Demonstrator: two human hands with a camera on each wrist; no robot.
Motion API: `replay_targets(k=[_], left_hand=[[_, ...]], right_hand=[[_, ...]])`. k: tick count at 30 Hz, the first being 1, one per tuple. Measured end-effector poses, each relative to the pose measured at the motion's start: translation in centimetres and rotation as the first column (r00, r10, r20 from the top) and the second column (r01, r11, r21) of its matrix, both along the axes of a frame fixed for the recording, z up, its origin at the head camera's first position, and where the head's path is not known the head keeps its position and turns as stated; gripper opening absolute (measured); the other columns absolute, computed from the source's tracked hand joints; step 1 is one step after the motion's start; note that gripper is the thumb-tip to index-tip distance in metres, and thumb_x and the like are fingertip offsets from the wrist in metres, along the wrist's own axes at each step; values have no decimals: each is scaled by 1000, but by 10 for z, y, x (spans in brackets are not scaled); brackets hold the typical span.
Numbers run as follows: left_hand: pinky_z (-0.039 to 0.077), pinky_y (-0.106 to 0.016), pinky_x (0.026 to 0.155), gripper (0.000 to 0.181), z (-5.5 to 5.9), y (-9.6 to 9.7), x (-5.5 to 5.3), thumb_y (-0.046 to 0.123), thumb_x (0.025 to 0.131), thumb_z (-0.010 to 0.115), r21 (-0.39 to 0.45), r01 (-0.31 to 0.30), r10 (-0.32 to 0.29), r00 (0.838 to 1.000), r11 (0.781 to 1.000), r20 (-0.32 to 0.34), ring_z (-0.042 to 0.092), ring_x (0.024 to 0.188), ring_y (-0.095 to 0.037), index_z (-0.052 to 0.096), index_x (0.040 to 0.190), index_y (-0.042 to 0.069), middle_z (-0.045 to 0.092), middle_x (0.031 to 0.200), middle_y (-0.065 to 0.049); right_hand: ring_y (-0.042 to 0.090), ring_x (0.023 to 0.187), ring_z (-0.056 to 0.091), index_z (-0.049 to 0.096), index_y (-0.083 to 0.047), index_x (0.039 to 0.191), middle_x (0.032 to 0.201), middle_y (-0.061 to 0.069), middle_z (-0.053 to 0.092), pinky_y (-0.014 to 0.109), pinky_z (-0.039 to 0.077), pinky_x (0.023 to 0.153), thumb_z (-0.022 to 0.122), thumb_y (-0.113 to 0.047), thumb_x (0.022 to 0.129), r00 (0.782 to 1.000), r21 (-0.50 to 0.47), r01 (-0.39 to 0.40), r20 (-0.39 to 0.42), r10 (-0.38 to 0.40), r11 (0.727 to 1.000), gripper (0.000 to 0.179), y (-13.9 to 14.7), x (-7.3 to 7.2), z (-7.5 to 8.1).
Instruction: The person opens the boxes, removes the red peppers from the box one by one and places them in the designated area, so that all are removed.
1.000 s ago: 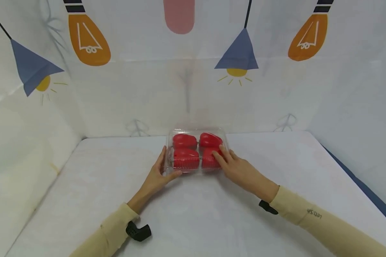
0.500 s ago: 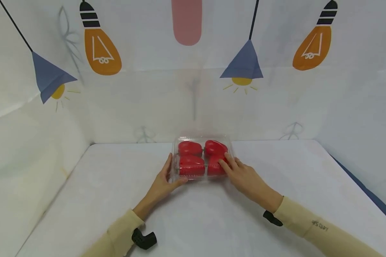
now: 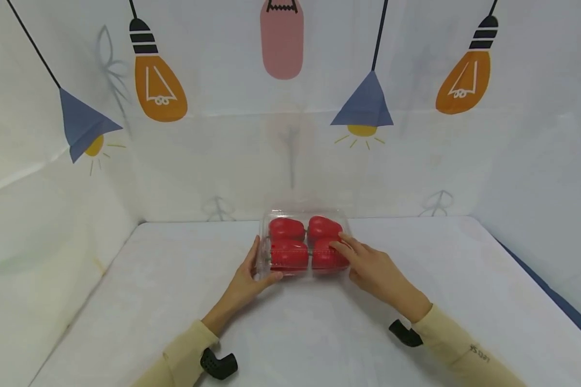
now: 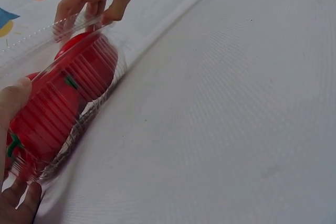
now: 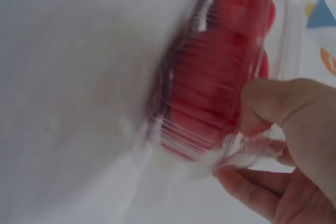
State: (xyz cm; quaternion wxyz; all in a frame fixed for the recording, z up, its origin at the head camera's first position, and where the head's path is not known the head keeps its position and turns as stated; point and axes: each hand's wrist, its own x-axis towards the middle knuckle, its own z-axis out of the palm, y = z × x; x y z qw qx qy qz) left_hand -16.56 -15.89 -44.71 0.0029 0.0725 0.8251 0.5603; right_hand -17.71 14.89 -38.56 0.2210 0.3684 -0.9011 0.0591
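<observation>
A clear plastic clamshell box (image 3: 306,273) with several red bell peppers (image 3: 289,253) inside lies near the table's back edge. In the left wrist view, green stems show through its ribbed wall (image 4: 79,59). My left hand (image 3: 244,282) holds the box's left end, thumb along the near side and fingers round the far side. At the opposite end my right hand (image 3: 375,271) pinches the box's edge, with fingertips over the near right pepper (image 3: 328,255). The right wrist view, partly blurred, shows the right thumb (image 5: 268,100) on the upper side and other fingers (image 5: 252,187) below.
The table (image 3: 305,333) has a white cover. Behind it hangs a white cloth wall (image 3: 232,161) printed with lamps and bulbs. Both wrists carry black camera mounts, the left mount (image 3: 219,364) and the right mount (image 3: 405,333), close over the table.
The head view has tilted up, so box, hands and wall prints sit lower in it. Recently my right hand has turned slightly at the box's edge; the left keeps its hold.
</observation>
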Motion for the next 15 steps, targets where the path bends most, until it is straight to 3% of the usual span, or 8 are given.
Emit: replay_targets(k=[4,9,12,15], left_hand=[[37,-52,106,101,0,1,0,45,77,74,-31,-1,2,1000,1000,3,29,142,-28,7,151,36,19,158,2],[39,-53,105,100,1,-1,-3,46,77,74,-24,-1,1,1000,1000,17,36,137,-32,5,150,41,21,157,0],[37,-52,107,100,1,-2,-4,43,78,74,-7,5,-5,1000,1000,10,33,139,-33,5,150,39,20,157,-1],[34,-50,108,100,-2,-1,-5,41,79,73,3,29,-29,1000,1000,-1,28,142,-31,5,151,34,18,158,-1]], right_hand=[[11,64,53,51,-9,130,134,10,54,15,37,48,71,-3,71,999,-102,-45,20,47,994,62,5,-4,0],[6,53,43,44,-7,136,138,10,48,14,38,46,73,-10,76,994,-184,-72,67,86,980,67,8,-10,4],[12,65,56,40,-5,137,138,13,43,20,53,59,73,-10,78,993,-299,-42,90,72,953,68,11,-13,6],[22,101,58,38,-2,133,132,15,41,36,56,80,72,-5,79,993,-444,6,109,47,896,63,14,-15,6]])
